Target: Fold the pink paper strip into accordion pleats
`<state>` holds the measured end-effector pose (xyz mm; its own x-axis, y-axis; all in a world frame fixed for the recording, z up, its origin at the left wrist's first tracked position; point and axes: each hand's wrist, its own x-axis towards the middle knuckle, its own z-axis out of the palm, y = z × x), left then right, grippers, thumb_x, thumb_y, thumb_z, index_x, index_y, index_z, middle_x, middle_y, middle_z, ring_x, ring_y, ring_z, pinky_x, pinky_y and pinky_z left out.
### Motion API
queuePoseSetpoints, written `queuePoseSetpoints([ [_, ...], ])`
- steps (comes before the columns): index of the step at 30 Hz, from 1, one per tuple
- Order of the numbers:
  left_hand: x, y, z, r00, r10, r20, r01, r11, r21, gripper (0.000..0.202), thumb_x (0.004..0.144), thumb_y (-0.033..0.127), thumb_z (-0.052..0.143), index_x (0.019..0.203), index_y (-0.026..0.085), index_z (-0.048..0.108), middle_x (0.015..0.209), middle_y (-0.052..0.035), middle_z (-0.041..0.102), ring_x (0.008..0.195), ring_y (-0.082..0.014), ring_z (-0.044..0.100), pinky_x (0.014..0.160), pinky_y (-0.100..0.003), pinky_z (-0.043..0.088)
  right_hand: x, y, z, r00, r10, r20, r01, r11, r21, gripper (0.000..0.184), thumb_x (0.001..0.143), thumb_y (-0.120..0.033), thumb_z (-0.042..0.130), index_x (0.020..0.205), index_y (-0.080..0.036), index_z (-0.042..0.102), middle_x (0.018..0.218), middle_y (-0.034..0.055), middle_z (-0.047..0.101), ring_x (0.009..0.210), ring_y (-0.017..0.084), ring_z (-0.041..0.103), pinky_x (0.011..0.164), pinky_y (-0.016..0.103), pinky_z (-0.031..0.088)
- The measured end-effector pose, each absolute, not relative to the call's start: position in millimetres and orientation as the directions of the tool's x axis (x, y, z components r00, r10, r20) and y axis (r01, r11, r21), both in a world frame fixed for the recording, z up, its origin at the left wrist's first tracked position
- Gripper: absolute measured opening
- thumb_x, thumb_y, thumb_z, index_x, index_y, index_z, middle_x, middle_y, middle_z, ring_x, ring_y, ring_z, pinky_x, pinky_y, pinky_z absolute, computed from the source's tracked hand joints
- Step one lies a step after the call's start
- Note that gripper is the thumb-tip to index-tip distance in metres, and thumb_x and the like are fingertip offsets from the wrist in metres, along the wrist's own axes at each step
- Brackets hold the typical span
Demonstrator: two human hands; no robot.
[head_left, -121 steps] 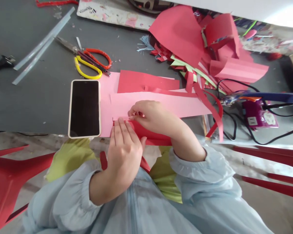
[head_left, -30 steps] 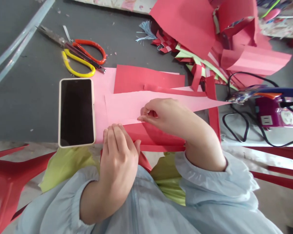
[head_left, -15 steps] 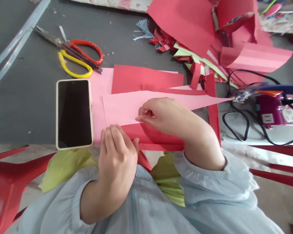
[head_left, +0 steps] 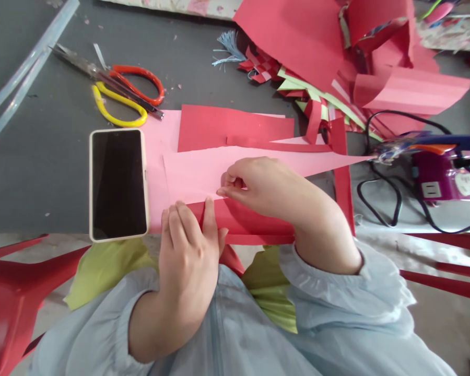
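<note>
A sheet of pink paper (head_left: 191, 175) tapering to the right lies over red paper (head_left: 250, 222) at the table's near edge. My left hand (head_left: 188, 250) rests palm down at the lower left of these sheets, its fingers stretched out. The index finger stands apart from the others, its tip at the pink sheet's lower edge. Just above that edge, my right hand (head_left: 258, 183) has thumb and fingertips closed in a pinch over the pink paper. Whatever is between those fingertips is too small or hidden to make out.
Left of the papers lies a phone (head_left: 119, 183), with scissors (head_left: 121, 94) behind it. Clear strips (head_left: 31, 68) cross the far left. Red paper scraps (head_left: 297, 42) pile up at the back right, near a purple power adapter (head_left: 442, 175) with black cables.
My left index finger has lifted away from the other fingers and reached forward to the pink paper's edge. The right hand and papers stay nearly where they were.
</note>
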<state>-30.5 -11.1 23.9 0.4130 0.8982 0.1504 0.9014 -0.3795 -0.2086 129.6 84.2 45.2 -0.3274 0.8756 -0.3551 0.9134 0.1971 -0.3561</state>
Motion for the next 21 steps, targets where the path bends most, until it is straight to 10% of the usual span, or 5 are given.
queuePoseSetpoints([
  [21,-25.3,-12.9,26.5,0.499,0.818,0.287,0.859,-0.511,-0.036,0.040,0.091,0.025,0.061,0.120,-0.002,0.064,0.115,-0.0230,0.071,0.106,-0.0335,0.071,0.091,-0.041,0.061,135.9,82.2,51.1,-0.320,0.872,-0.370,0.916,0.186,-0.354,0.023,0.088,-0.025,0.052,0.068,-0.021,0.063,0.080,0.0055,0.072,0.074,0.021,0.060,0.065,0.034,0.039],
])
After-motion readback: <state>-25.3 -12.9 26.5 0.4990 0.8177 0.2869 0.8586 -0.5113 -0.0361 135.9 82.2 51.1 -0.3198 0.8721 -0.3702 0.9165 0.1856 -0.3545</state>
